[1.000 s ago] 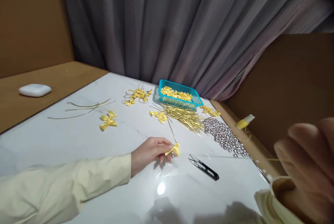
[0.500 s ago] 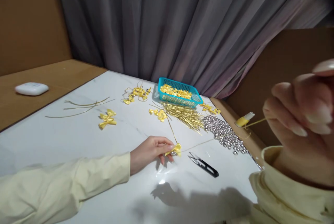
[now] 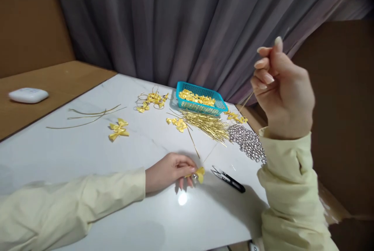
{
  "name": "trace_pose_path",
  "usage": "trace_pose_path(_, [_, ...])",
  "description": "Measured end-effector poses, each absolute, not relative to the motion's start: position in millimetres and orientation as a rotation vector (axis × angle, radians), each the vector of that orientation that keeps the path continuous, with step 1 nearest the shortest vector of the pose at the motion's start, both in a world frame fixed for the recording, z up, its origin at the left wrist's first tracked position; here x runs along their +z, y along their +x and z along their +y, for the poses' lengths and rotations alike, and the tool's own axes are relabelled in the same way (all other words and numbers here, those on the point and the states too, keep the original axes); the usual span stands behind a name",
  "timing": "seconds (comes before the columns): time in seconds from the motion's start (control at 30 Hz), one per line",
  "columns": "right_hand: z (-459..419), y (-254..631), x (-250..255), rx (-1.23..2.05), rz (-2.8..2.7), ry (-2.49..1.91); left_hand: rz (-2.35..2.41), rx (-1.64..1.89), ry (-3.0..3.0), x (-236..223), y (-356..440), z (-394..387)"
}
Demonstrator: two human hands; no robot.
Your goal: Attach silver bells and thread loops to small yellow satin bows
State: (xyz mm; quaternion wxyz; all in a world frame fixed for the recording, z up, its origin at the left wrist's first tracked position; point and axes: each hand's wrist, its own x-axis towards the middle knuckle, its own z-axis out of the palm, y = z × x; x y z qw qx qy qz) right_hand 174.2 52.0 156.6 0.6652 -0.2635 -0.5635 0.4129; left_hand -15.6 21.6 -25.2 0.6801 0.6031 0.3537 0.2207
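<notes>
My left hand [image 3: 169, 171] rests on the white table [image 3: 140, 208] and pinches a small yellow ribbon bow [image 3: 199, 174] with a silver bead on it. A thin gold thread [image 3: 224, 132] runs taut from the bow up to my right hand [image 3: 282, 91], which is raised high with its fingers closed on the thread. Black thread snips [image 3: 228, 179] lie just right of the bow.
A teal basket [image 3: 201, 103] of yellow bows stands at the back. In front of it lie a bundle of gold wires [image 3: 209, 125], a pile of silver beads [image 3: 247, 142], loose bows [image 3: 118, 129] and gold strands [image 3: 87, 115]. A white device [image 3: 28, 95] lies far left.
My right hand has risen from the lower right edge to well above the table, drawing the gold thread taut. The left hand stays on the bow.
</notes>
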Motion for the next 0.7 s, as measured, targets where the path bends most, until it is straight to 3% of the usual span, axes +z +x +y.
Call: trace_pose_path(0.7, [132, 197, 98, 0.957, -1.057, -0.763, 0.612, 0.412, 1.338, -30, -17, 22])
